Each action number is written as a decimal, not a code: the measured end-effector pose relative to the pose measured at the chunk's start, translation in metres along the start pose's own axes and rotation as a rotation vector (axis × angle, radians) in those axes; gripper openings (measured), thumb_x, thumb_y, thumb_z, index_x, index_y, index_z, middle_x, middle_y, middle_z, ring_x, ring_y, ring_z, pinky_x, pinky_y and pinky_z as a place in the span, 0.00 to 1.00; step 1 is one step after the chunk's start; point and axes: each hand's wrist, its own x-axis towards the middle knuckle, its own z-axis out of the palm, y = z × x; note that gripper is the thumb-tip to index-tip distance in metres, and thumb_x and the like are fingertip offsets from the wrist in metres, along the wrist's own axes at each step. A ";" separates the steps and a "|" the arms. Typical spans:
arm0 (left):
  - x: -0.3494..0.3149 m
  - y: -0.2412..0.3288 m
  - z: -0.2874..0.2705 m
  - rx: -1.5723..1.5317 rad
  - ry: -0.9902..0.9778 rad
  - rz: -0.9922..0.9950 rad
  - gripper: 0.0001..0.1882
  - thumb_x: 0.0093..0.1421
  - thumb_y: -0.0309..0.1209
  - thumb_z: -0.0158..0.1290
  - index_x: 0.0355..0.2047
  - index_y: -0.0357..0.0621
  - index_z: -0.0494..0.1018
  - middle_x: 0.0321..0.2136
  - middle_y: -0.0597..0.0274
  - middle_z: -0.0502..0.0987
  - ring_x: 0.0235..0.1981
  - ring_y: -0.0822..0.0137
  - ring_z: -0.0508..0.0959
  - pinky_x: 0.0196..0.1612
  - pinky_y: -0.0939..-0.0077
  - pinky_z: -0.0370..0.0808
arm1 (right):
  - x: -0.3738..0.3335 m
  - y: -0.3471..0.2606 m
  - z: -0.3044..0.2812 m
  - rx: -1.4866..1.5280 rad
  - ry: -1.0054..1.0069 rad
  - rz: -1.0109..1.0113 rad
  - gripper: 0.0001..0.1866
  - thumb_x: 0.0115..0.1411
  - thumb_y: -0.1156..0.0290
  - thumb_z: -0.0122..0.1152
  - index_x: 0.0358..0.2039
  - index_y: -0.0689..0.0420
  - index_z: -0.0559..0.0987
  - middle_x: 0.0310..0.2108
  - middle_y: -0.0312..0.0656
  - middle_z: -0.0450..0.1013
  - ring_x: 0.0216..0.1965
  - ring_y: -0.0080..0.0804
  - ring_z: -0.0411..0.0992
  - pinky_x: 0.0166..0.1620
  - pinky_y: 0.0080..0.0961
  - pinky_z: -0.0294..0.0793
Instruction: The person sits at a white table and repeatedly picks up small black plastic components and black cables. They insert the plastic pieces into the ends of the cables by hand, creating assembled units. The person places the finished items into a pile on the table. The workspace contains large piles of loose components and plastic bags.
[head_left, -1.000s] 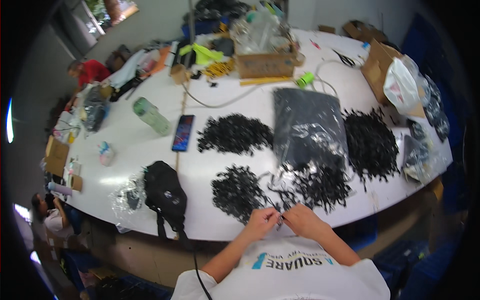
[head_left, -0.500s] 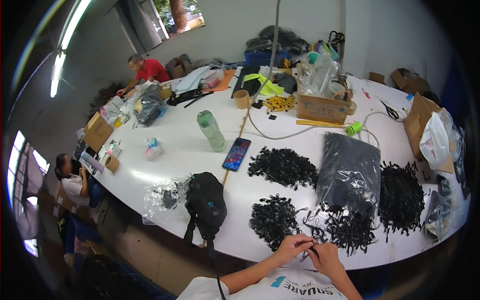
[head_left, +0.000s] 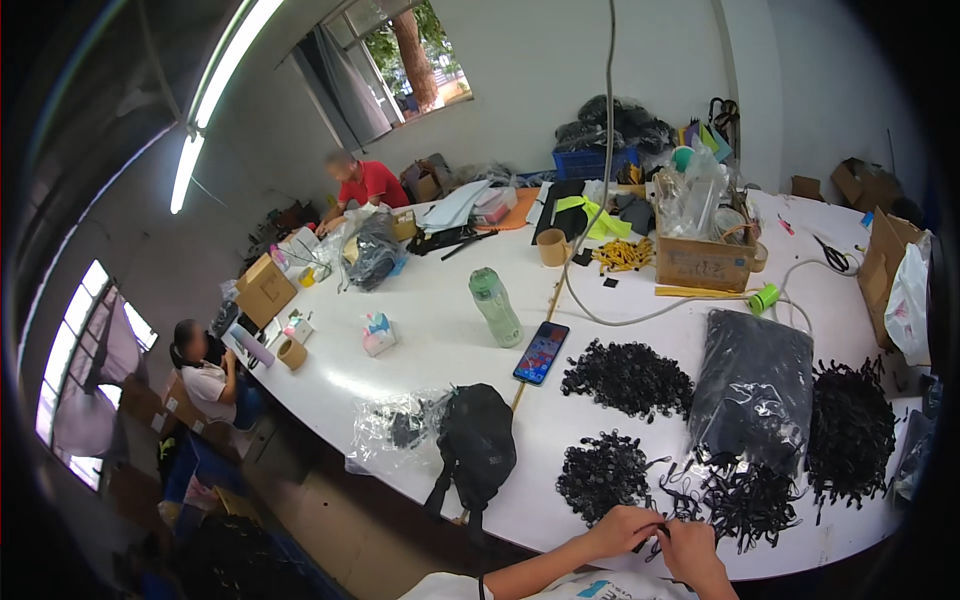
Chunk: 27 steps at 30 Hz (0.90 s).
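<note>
At the table's near edge my left hand [head_left: 624, 530] and my right hand [head_left: 690, 550] meet, fingers pinched together on a small black cord loop [head_left: 650, 549]. Much of that piece is hidden by my fingers. Just beyond my left hand lies a heap of small black fittings [head_left: 603, 476], with a second heap of similar fittings [head_left: 628, 378] farther off. Close to my right hand is a tangle of black cord loops [head_left: 750, 503], spread at the mouth of a clear plastic bag [head_left: 752, 375] filled with black material. Another dark pile of loops [head_left: 850, 435] sits to its right.
Left of the heaps are a black bag [head_left: 480, 440], a clear plastic bag [head_left: 395, 430], a phone [head_left: 541, 352] and a green bottle [head_left: 496, 308]. A full cardboard box [head_left: 704, 262] and a grey cable [head_left: 640, 318] lie beyond. Two people sit across the table's far and left sides.
The whole view has swung, so the table and its things appear farther right and lower. My hands stay together on the small black piece.
</note>
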 end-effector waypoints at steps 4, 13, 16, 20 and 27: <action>-0.001 -0.003 -0.010 0.212 -0.181 0.073 0.12 0.51 0.21 0.58 0.37 0.34 0.74 0.28 0.51 0.77 0.29 0.51 0.78 0.32 0.65 0.76 | -0.001 0.002 0.009 -0.036 -0.030 -0.025 0.11 0.56 0.65 0.59 0.24 0.61 0.75 0.15 0.50 0.71 0.18 0.51 0.72 0.25 0.45 0.70; 0.001 0.006 0.006 0.017 -0.012 -0.027 0.13 0.54 0.20 0.56 0.41 0.34 0.75 0.30 0.50 0.78 0.30 0.54 0.79 0.33 0.67 0.76 | 0.004 0.018 0.019 -0.094 0.055 -0.015 0.10 0.53 0.67 0.60 0.20 0.59 0.75 0.12 0.48 0.70 0.15 0.50 0.71 0.23 0.44 0.69; 0.005 0.010 0.011 0.054 0.066 -0.010 0.14 0.53 0.20 0.57 0.42 0.34 0.76 0.30 0.51 0.78 0.30 0.55 0.79 0.34 0.68 0.76 | 0.004 0.017 0.018 -0.067 0.141 -0.039 0.09 0.52 0.69 0.59 0.20 0.59 0.74 0.11 0.47 0.69 0.14 0.49 0.71 0.21 0.44 0.69; 0.016 0.010 0.003 0.271 0.080 0.237 0.12 0.50 0.20 0.58 0.37 0.35 0.77 0.30 0.54 0.79 0.30 0.57 0.79 0.33 0.68 0.77 | 0.005 0.013 0.013 0.000 0.208 -0.019 0.09 0.52 0.69 0.59 0.20 0.59 0.73 0.11 0.48 0.69 0.15 0.49 0.71 0.22 0.44 0.69; 0.026 0.012 -0.014 0.423 -0.190 0.189 0.07 0.52 0.26 0.57 0.32 0.37 0.75 0.24 0.55 0.75 0.26 0.55 0.76 0.30 0.65 0.74 | 0.004 0.008 0.013 -0.033 0.102 0.000 0.09 0.53 0.68 0.58 0.21 0.59 0.74 0.12 0.48 0.70 0.15 0.49 0.71 0.22 0.44 0.69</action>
